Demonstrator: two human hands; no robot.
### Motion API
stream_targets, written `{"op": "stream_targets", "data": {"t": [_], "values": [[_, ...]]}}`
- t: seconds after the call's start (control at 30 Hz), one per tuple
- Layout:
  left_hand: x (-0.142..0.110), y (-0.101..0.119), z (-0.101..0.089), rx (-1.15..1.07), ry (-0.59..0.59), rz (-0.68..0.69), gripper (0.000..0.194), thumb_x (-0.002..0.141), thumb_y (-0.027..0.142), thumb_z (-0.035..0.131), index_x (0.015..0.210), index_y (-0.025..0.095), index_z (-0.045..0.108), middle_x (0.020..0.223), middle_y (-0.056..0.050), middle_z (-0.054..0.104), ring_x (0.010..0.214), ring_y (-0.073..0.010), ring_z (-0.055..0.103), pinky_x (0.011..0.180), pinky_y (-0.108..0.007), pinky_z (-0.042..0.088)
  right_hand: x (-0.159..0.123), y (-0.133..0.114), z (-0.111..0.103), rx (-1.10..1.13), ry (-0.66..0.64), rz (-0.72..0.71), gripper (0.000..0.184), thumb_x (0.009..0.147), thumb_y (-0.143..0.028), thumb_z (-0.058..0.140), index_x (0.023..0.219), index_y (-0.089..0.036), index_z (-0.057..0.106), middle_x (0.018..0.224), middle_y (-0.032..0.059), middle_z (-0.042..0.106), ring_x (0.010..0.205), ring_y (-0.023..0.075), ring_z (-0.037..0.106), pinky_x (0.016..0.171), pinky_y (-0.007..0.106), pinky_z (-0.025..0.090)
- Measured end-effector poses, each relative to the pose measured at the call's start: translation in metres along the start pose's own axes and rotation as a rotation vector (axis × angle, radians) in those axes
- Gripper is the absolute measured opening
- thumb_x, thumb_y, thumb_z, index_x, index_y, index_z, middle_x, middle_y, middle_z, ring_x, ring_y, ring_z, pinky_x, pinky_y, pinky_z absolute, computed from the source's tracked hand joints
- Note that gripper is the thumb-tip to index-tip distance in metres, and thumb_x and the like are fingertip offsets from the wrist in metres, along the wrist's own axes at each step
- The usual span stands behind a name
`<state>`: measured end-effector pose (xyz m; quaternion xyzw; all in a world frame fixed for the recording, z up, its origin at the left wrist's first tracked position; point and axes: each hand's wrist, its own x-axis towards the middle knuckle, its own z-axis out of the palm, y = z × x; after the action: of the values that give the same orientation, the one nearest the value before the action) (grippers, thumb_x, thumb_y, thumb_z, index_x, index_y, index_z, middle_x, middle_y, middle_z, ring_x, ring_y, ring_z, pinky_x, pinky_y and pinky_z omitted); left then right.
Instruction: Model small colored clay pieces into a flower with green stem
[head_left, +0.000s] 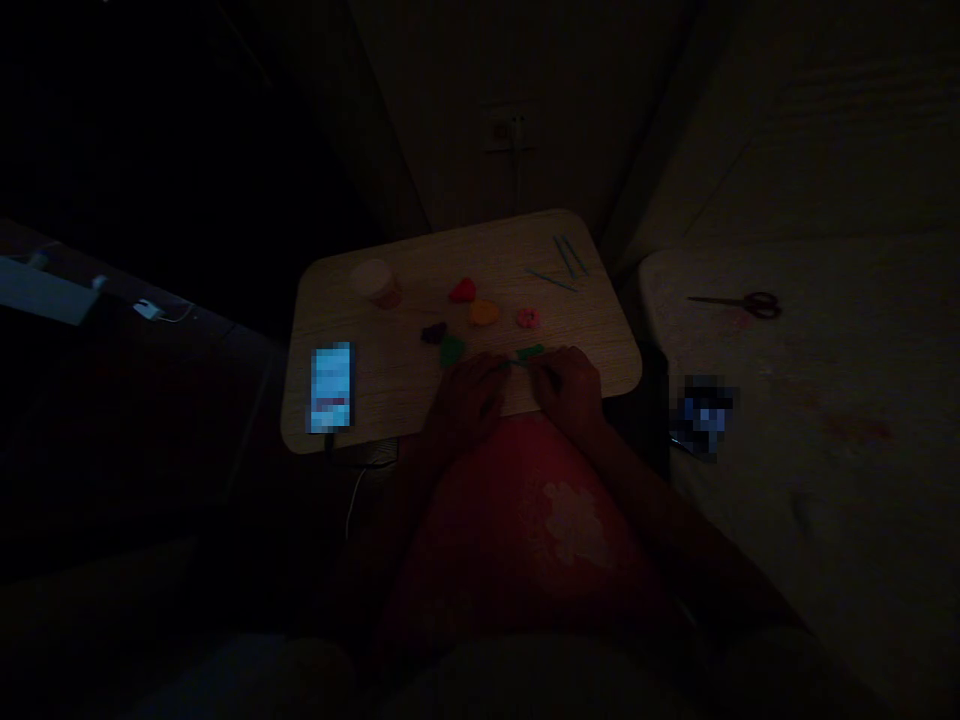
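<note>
At the table's near edge, my left hand (474, 388) and my right hand (568, 385) are side by side, fingers closed. A thin, greenish stick (517, 362) spans the small gap between them, its ends hidden in my fingers. Just beyond it lies a flat green piece (530, 352) that looks like modelling clay. A green lump (451, 349) sits by my left fingertips, with a dark purple lump (434, 333) beside it. Further off are an orange lump (484, 313), a red lump (463, 290) and a pink flower-shaped piece (528, 317). Dim light blurs finger detail.
Several thin sticks (551, 280) lie at the far right of the small wooden table (420, 400). A pale-lidded tub (373, 280) stands at the back left, and a lit phone (331, 388) with a cable lies in front. Scissors (750, 303) rest on the surface to the right.
</note>
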<state>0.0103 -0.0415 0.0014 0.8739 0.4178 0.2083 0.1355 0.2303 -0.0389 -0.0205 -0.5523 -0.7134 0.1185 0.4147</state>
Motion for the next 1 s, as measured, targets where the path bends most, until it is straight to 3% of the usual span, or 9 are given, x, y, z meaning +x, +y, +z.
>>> {"op": "stream_targets", "data": {"t": [0.6,0.8,1.0], "values": [[-0.0001,0.0005,0.0008,0.02,0.009,0.009,0.044,0.101,0.024,0.052,0.143,0.02,0.062,0.155,-0.012,0.059,0.148,-0.0303,0.05,0.124,-0.056,0.039,-0.0009,-0.0029,0.0011,-0.132,-0.032,-0.049,0.021,0.099,-0.024,0.058,0.087,-0.021,0.075,0.084,0.0108,0.073,0.087,0.0276,0.063,0.078,0.041,0.051],[-0.0006,-0.0001,0.0022,0.008,0.03,0.023,0.043,0.1,0.023,0.052,0.142,0.018,0.062,0.154,-0.012,0.06,0.147,-0.0296,0.051,0.124,-0.054,0.039,-0.0004,-0.0001,0.0004,-0.049,-0.02,-0.038,0.02,0.098,-0.019,0.056,0.091,-0.02,0.075,0.091,0.0108,0.077,0.09,0.0276,0.065,0.085,0.043,0.052],[0.0,0.0003,0.0008,0.003,-0.001,0.005,0.045,0.099,0.023,0.053,0.144,0.021,0.061,0.157,-0.011,0.058,0.149,-0.0303,0.049,0.124,-0.056,0.037,0.001,-0.0027,0.0016,-0.11,-0.043,-0.023,0.021,0.099,-0.022,0.058,0.087,-0.019,0.075,0.087,0.0123,0.075,0.088,0.0287,0.064,0.081,0.042,0.051]]}}
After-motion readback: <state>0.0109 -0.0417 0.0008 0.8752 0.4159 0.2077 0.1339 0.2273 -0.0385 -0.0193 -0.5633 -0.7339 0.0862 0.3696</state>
